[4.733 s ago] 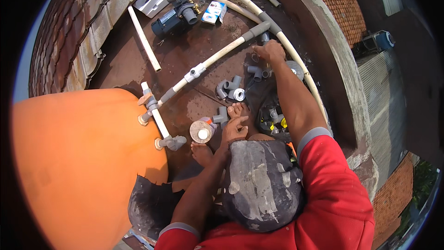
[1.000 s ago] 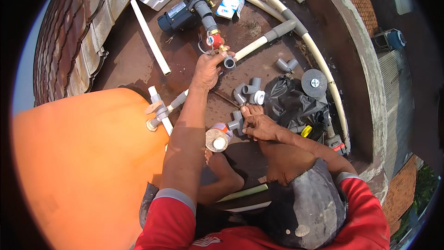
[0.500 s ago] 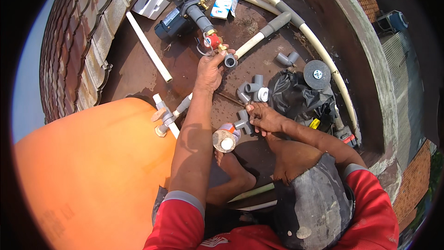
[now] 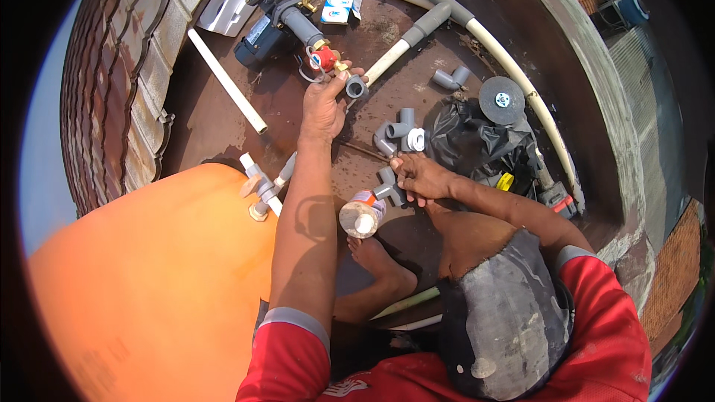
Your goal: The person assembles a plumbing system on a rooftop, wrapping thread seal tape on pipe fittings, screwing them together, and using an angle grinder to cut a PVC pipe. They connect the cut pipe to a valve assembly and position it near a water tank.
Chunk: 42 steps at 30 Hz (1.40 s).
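Note:
My left hand (image 4: pixel 322 106) reaches forward and grips a grey elbow fitting (image 4: pixel 357 87) at the end of a white pipe with a grey coupling (image 4: pixel 406 43). The elbow sits just below a red valve (image 4: pixel 325 56) on the grey pump (image 4: pixel 268 26). Nearer to me, my right hand (image 4: pixel 421 177) closes its fingers on a grey tee fitting (image 4: pixel 387 192), next to a small round can (image 4: pixel 362 217). More grey fittings (image 4: pixel 398 132) and a white threaded one (image 4: pixel 415 139) lie just beyond that hand.
A big orange tank (image 4: pixel 149 290) with white outlet pipes (image 4: pixel 261 186) fills the left. A loose white pipe (image 4: pixel 227 82), a long curved pipe (image 4: pixel 477 30), a black bag (image 4: pixel 477 134), a cutting disc (image 4: pixel 501 100), a small box (image 4: pixel 342 1) and my bare foot (image 4: pixel 380 268) surround me. A concrete parapet (image 4: pixel 573 52) bounds the right.
Since the earliest frame my left hand went from the can out to the elbow by the valve, and my right hand came back from the far pipe. Both hands have hardly moved over the last second.

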### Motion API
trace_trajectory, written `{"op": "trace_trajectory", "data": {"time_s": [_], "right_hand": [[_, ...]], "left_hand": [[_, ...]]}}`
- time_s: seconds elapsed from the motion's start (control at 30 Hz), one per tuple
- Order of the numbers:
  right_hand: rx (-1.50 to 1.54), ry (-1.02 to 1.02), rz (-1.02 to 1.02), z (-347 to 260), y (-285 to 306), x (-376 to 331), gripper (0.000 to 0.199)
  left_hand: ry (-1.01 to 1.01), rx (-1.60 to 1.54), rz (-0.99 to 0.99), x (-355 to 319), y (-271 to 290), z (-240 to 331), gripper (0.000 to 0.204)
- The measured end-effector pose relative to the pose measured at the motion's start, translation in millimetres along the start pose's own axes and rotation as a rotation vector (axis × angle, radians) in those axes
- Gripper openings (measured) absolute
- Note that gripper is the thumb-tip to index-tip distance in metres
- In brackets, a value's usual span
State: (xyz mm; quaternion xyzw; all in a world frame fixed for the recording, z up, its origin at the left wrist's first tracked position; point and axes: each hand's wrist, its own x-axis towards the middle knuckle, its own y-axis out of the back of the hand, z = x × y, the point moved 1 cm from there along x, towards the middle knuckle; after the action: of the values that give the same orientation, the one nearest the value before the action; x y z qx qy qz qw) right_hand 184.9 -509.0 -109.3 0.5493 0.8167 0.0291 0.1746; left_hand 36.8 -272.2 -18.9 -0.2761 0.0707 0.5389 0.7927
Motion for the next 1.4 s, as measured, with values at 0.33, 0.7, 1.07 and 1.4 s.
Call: {"op": "trace_trajectory", "data": {"time_s": [0.33, 0.7, 1.07, 1.4], "right_hand": [[0.349, -0.228, -0.132, 5.2, 2.6, 2.4, 0.016], [1.330, -0.153, 0.068, -84.6, 92.1, 79.7, 0.065], [0.908, -0.104, 0.188, -103.9, 100.9, 64.0, 0.039], [0.880, -0.009, 0.176, -123.2, 121.1, 40.6, 0.034]], "left_hand": [[0.000, -0.019, -0.035, 4.4, 1.1, -4.6, 0.036], [-0.055, -0.008, -0.035, -10.7, -3.3, -8.8, 0.037], [-0.045, -0.265, -0.107, -25.6, -13.4, -1.9, 0.048], [-0.083, -0.393, 0.084, -9.7, -45.1, 36.0, 0.041]]}}
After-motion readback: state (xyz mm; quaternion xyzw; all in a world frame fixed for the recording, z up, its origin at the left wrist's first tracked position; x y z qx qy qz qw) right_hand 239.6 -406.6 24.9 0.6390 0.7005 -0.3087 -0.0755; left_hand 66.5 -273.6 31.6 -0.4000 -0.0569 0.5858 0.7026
